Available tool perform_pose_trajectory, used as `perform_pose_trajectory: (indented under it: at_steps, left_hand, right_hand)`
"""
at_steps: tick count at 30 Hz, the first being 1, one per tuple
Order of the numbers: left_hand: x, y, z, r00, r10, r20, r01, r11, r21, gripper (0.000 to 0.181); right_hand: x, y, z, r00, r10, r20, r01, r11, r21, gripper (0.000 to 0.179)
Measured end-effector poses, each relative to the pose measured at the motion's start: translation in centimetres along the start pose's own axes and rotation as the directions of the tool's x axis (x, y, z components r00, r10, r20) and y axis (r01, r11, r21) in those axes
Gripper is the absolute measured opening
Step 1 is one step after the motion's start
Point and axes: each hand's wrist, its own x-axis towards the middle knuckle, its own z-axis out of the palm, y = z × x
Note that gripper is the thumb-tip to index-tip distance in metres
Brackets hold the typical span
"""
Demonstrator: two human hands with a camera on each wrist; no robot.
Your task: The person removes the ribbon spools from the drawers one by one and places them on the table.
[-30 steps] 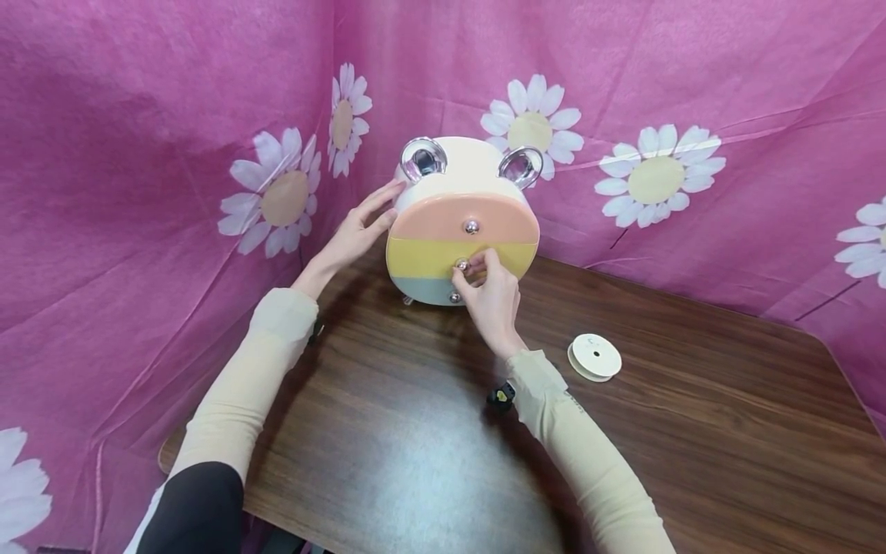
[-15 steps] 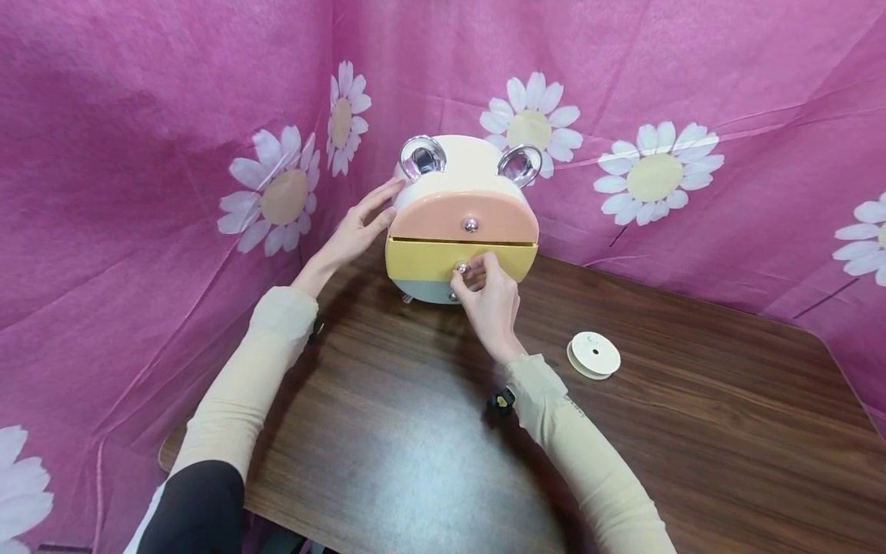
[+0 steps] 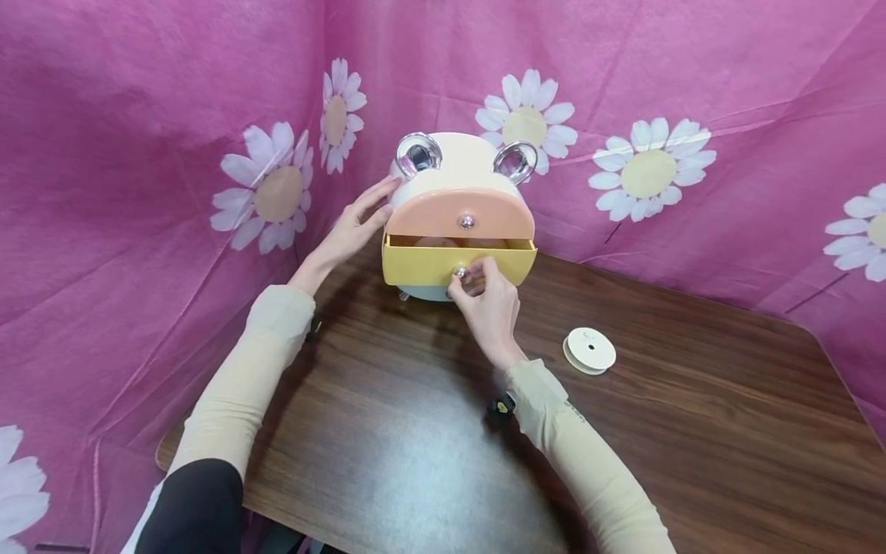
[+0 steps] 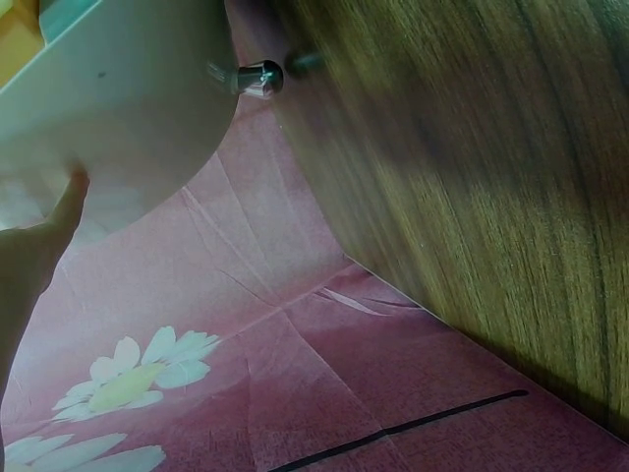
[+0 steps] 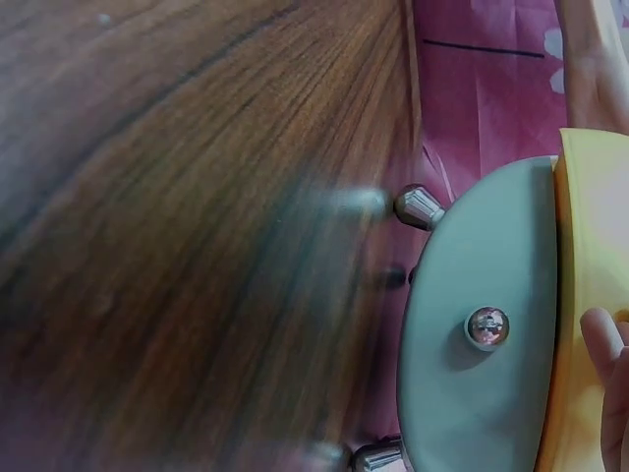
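A small rounded drawer box (image 3: 460, 165) with two silver ring ears stands at the back of the table. Its yellow middle drawer (image 3: 415, 265) is pulled part way out, and something pale shows inside, too hidden to name. My right hand (image 3: 491, 308) pinches the silver knob (image 3: 460, 272) of that drawer between thumb and fingers. Against the box's left side rests my left hand (image 3: 349, 235), fingers extended; in the left wrist view a fingertip touches the white wall (image 4: 128, 128). The peach top drawer (image 3: 443, 211) and the grey-green bottom drawer (image 5: 482, 246) are closed.
A white spool (image 3: 590, 351) lies on the brown wooden table (image 3: 415, 431), right of my right forearm. Pink cloth (image 3: 429, 61) with white daisies hangs close behind and to the left of the box. The box stands on short silver feet (image 5: 420, 206).
The yellow drawer has slid out toward me, from closed to part way out, with my right hand holding its knob. My left hand has stayed on the box's side.
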Motion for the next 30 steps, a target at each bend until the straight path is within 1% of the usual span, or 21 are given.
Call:
perform_pose_trajectory:
  at_steps: [3, 9, 11, 14, 19, 21, 26, 30]
  left_hand:
    - [0.1, -0.2, -0.1, 1.000, 0.002, 0.000, -0.002, 1.000, -0.003, 0.050]
    - [1.0, -3.0, -0.1, 1.000, 0.016, -0.017, -0.016, 1.000, 0.000, 0.050]
    - [1.1, -3.5, -0.1, 1.000, 0.022, -0.020, -0.022, 1.000, 0.007, 0.050]
    - [1.0, -3.5, -0.1, 1.000, 0.023, -0.017, -0.023, 1.000, 0.003, 0.049]
    - [0.4, -1.4, 0.1, 1.000, 0.010, -0.007, -0.010, 1.000, -0.007, 0.049]
    - [0.4, -1.2, 0.1, 1.000, 0.009, -0.007, -0.009, 1.000, -0.010, 0.049]
    - [0.9, -3.2, 0.1, 1.000, 0.009, -0.020, -0.009, 1.000, -0.001, 0.049]
    - [1.2, -4.0, 0.1, 0.999, 0.020, -0.025, -0.020, 1.000, -0.007, 0.050]
  right_hand:
    - [-0.2, -0.1, -0.2, 1.000, -0.007, -0.005, 0.007, 1.000, 0.002, 0.017]
    - [-0.6, -0.3, -0.7, 1.000, -0.017, -0.016, 0.017, 1.000, 0.002, 0.017]
    - [-0.7, -0.3, -0.8, 1.000, -0.016, -0.015, 0.016, 1.000, 0.001, 0.016]
    - [-0.9, -0.3, -0.9, 1.000, -0.010, -0.014, 0.010, 1.000, 0.006, 0.016]
    - [-1.0, -0.3, -0.8, 1.000, -0.005, -0.021, 0.005, 1.000, -0.002, 0.016]
    - [-1.1, -0.3, -0.8, 1.000, -0.008, -0.024, 0.008, 1.000, -0.004, 0.016]
    - [-1.2, -0.1, -0.9, 0.999, -0.020, -0.031, 0.020, 1.000, -0.007, 0.017]
    - [-1.4, 0.0, -1.0, 0.999, -0.027, -0.034, 0.027, 1.000, -0.015, 0.016]
